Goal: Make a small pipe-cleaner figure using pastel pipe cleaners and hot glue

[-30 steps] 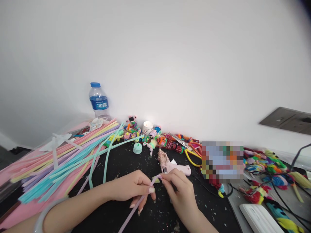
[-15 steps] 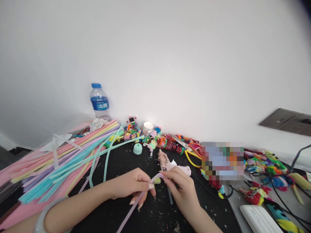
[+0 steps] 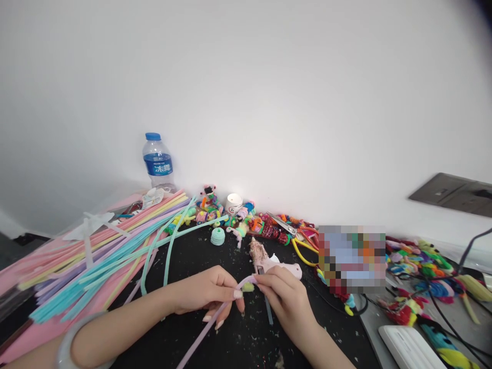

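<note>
A lilac pipe cleaner (image 3: pixel 200 338) runs up from the bottom edge and arches between both hands. My left hand (image 3: pixel 213 292) pinches it between thumb and forefinger. At its other end, my right hand (image 3: pixel 282 292) grips the tip with thumb and fingers. Under the arch shows a small yellow-green fuzzy piece (image 3: pixel 248 287); whether it is joined to the lilac one I cannot tell. Just behind my right hand lies a pink glue gun (image 3: pixel 288 268) with a grimy nozzle, its glue stick (image 3: pixel 268 310) pointing toward me. A mint-green coiled piece (image 3: pixel 217 236) sits farther back.
Bundled pastel pipe cleaners (image 3: pixel 107 256) spread over the left side, below a water bottle (image 3: pixel 158 161). Scissors (image 3: pixel 303 246) with yellow handles lie among colourful fuzzy figures along the wall. Black cables (image 3: pixel 442 307) and a white device (image 3: pixel 407 348) occupy the right.
The lower end of the lilac pipe cleaner has swung slightly left. Both hands keep nearly the same place and grip.
</note>
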`<act>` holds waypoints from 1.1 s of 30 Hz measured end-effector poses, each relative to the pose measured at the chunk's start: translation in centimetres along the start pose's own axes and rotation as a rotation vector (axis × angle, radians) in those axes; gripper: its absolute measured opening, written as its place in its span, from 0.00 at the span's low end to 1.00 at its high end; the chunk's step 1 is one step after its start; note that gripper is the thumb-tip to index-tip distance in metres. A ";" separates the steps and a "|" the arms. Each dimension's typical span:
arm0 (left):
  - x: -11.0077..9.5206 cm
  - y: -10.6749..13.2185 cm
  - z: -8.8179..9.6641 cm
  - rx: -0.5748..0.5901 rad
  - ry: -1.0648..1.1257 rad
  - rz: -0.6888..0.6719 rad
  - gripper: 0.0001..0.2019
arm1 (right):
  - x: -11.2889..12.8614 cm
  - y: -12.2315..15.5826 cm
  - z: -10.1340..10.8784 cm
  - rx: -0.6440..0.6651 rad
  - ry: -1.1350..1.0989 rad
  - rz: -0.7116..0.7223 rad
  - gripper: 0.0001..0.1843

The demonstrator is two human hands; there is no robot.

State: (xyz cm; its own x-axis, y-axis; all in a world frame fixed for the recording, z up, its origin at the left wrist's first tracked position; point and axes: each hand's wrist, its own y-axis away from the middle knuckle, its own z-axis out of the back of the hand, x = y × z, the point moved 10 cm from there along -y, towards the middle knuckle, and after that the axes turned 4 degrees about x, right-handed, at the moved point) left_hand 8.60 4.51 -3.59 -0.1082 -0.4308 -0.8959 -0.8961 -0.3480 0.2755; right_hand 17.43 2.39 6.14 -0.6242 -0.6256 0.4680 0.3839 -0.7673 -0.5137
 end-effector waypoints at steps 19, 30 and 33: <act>0.2 -0.1 -0.9 0.032 -0.138 0.012 0.16 | 0.9 0.7 -0.7 -0.012 0.108 -0.007 0.08; 0.1 -0.1 -1.1 0.005 -0.238 0.024 0.18 | 1.9 0.8 -0.8 -0.045 0.224 -0.009 0.09; 0.4 -0.1 -1.2 -0.004 -0.258 0.025 0.18 | 2.2 0.9 -1.0 -0.048 0.258 -0.011 0.09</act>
State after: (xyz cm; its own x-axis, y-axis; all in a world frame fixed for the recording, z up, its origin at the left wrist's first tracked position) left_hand 9.13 3.42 -3.54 -0.2366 -0.2125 -0.9481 -0.8900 -0.3439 0.2992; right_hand 15.73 0.48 6.02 -0.7835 -0.5560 0.2775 0.3477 -0.7624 -0.5458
